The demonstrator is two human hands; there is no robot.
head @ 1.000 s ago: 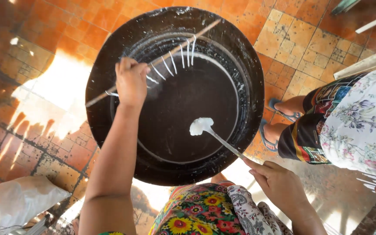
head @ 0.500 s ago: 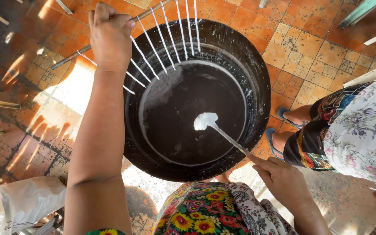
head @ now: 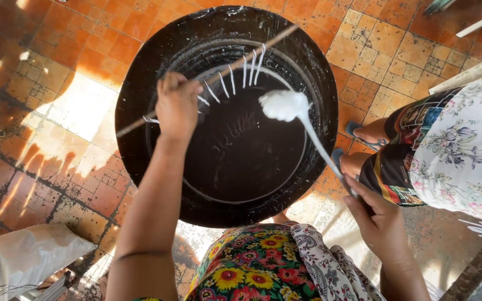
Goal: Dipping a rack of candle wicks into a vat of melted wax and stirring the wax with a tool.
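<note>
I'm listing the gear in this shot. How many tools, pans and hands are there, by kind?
Round black pan: 1
Wooden stick with white prongs, in the left hand: 1
Long spoon with a white lump, in the right hand: 1
Hands: 2
Total: 5

Hard sunlight glares on the tiled floor (head: 79,106), casting sharp shadows; frame edges bend, focus crisp.

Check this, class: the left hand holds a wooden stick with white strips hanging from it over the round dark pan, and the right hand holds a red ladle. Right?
Not quite. The head view shows the ladle in the right hand is white, not red. The left hand does hold the stick with white strips over the dark pan.
</note>
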